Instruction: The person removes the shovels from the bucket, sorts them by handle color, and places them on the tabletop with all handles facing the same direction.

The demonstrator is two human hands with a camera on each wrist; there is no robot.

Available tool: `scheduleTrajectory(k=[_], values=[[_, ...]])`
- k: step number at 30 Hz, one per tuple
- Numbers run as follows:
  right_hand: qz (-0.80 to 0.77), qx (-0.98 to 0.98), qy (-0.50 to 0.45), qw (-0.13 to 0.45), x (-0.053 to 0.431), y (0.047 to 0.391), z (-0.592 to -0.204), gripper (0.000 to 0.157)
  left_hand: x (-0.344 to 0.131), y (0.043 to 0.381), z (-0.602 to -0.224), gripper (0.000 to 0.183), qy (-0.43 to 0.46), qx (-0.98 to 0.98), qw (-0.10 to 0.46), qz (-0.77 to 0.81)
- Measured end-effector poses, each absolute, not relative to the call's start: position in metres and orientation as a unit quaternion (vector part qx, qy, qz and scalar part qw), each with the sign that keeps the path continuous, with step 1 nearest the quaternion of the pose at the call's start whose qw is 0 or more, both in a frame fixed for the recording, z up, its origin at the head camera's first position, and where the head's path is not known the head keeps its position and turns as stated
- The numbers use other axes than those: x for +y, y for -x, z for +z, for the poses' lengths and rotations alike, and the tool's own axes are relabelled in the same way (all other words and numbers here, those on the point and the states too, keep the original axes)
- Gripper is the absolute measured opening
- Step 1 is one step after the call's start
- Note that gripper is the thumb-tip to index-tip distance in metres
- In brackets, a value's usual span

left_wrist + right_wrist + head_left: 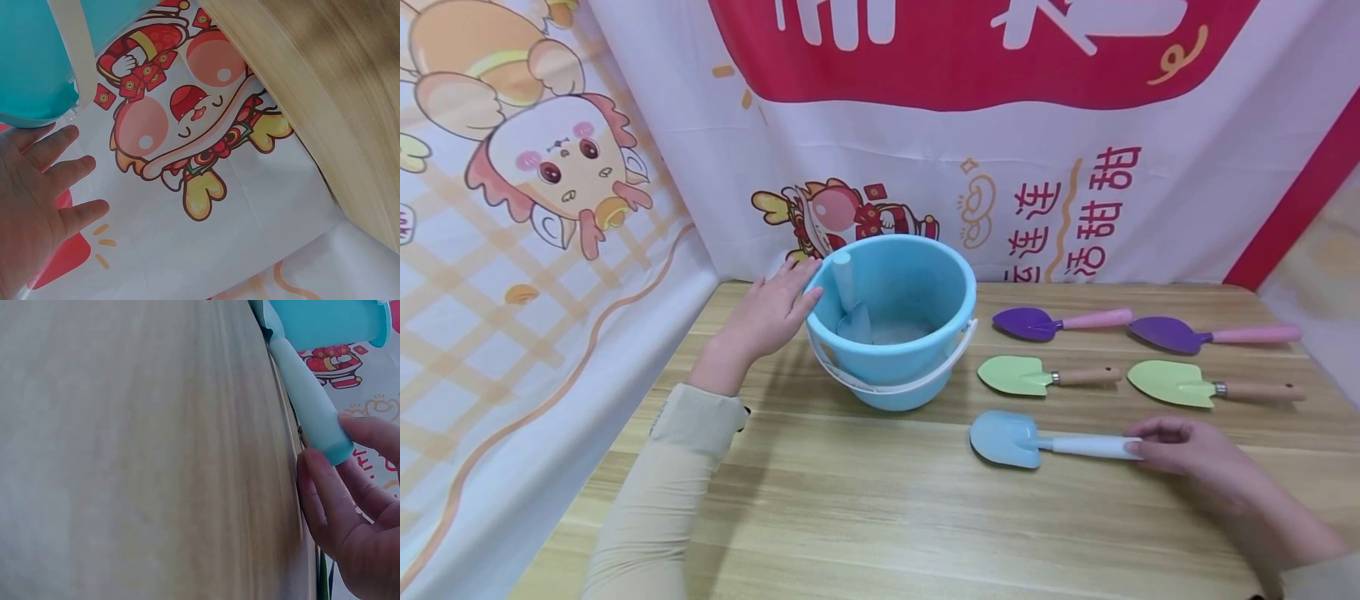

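A light blue bucket (895, 367) with a white handle stands upright on the table. Inside it a blue trowel (845, 283) leans against the left wall. My left hand (772, 310) rests on the bucket's left rim with fingers spread; in the left wrist view the fingers (69, 172) lie fairly straight beside the bucket (37, 62). My right hand (1195, 458) pinches the handle end of a second blue trowel (1007, 439), whose blade points left toward the bucket. The right wrist view shows thumb and fingers around the end of its pale handle (312, 403).
Right of the bucket, two green trowels (1015, 375) with wooden handles lie in a row. Behind them lie two purple trowels (1030, 323) with pink handles. A printed cloth (865, 142) hangs at the table's back edge, and another (550, 333) covers the left side.
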State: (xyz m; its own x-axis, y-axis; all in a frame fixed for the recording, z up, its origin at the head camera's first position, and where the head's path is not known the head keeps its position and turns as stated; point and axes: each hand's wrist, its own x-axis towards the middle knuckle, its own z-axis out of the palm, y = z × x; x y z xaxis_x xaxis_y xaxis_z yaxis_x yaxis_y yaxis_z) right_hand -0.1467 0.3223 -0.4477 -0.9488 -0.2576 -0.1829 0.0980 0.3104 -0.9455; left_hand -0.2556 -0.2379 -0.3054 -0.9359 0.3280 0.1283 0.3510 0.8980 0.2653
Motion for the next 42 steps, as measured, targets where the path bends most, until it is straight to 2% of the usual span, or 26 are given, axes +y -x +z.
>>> scheduleTrajectory(k=[4,7,15,23,28,35,42], values=[[-0.522,0.84,0.046,0.137,0.319,0.146,-0.442,0.034,-0.238,0.256,-0.305,0.063,0.173,-0.973,0.038,-0.145],[-0.467,0.874,0.048,0.126,0.318,0.146,-0.438,0.039,-0.238,0.256,-0.305,0.064,0.175,-0.973,0.036,-0.144],[-0.381,0.915,0.078,0.112,0.315,0.146,-0.426,0.035,-0.237,0.256,-0.305,0.063,0.176,-0.973,0.038,-0.146],[-0.424,0.892,0.127,0.092,0.326,0.152,-0.42,0.026,-0.237,0.256,-0.305,0.065,0.175,-0.973,0.037,-0.144],[-0.411,0.9,0.123,0.082,0.331,0.158,-0.401,0.025,-0.238,0.256,-0.305,0.064,0.174,-0.974,0.038,-0.142],[-0.392,0.909,0.113,0.086,0.324,0.168,-0.369,0.032,-0.238,0.254,-0.304,0.064,0.171,-0.974,0.039,-0.142],[-0.406,0.9,0.151,0.04,0.311,0.178,-0.343,0.025,-0.236,0.253,-0.302,0.065,0.167,-0.975,0.032,-0.14]])
